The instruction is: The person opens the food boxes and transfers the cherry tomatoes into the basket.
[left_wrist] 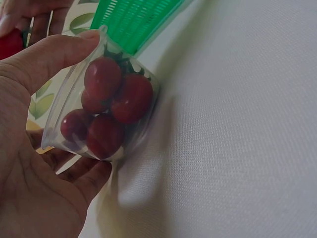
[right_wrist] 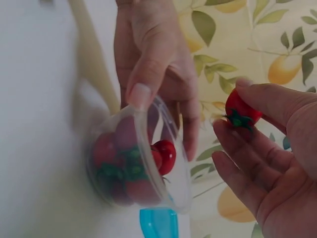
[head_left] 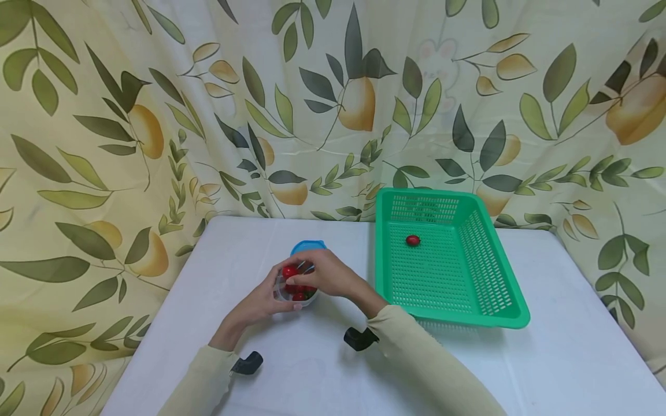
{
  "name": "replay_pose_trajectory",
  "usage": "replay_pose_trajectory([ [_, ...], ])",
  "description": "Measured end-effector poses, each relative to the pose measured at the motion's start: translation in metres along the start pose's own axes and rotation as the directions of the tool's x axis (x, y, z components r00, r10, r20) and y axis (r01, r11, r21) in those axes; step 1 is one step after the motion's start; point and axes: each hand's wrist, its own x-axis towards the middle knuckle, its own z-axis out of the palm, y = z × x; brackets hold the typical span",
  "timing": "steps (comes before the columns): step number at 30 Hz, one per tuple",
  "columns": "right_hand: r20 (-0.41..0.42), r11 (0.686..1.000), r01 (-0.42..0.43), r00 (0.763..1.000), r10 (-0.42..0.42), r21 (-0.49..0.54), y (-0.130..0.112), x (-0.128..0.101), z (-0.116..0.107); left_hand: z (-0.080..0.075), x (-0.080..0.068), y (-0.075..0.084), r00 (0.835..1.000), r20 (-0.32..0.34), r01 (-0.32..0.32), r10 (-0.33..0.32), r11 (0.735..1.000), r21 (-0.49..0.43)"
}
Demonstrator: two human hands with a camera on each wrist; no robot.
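My left hand (head_left: 265, 297) grips a clear plastic cup (head_left: 296, 293) of several cherry tomatoes (left_wrist: 111, 106) on the white table; its thumb (right_wrist: 140, 94) hooks the rim and the cup (right_wrist: 143, 163) tilts. Just above the cup, my right hand (head_left: 322, 273) pinches one red tomato (right_wrist: 241, 113) with a green stem between thumb and fingers. That tomato (head_left: 289, 271) shows at the cup's mouth. A green mesh basket (head_left: 499, 277) stands to the right with a single tomato (head_left: 413, 240) inside.
A blue lid (head_left: 308, 247) lies right behind the cup. A leaf-and-fruit patterned curtain (head_left: 156, 115) hangs close behind the table and down its left side. The white tabletop (head_left: 572, 358) stretches in front and to the right of the basket.
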Motion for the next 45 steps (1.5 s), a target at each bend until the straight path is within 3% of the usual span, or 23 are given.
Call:
replay_pose_trajectory([
  [7, 0.006, 0.999, 0.03, 1.0, -0.029, -0.042, -0.004, -0.006, -0.009, 0.0, -0.003, 0.002, 1.0, -0.013, 0.025, -0.025, 1.0, -0.001],
  [15, 0.001, 0.998, -0.052, 0.999, 0.053, -0.016, -0.011, -0.012, -0.021, 0.001, -0.003, 0.002, 0.999, -0.025, 0.028, -0.028, 0.999, 0.027],
  [28, 0.001, 0.998, -0.034, 0.999, 0.034, -0.044, -0.014, -0.03, -0.045, 0.003, 0.0, 0.0, 0.998, -0.03, 0.048, -0.047, 0.998, 0.035],
  [33, -0.001, 0.999, -0.025, 1.0, 0.025, -0.024, -0.014, -0.038, -0.058, 0.003, 0.0, 0.002, 0.998, -0.032, 0.059, -0.058, 0.998, 0.025],
  [45, 0.021, 0.993, -0.108, 0.994, 0.107, 0.054, -0.013, -0.054, -0.094, 0.004, 0.001, 0.004, 0.997, -0.05, 0.067, -0.065, 0.997, 0.028],
])
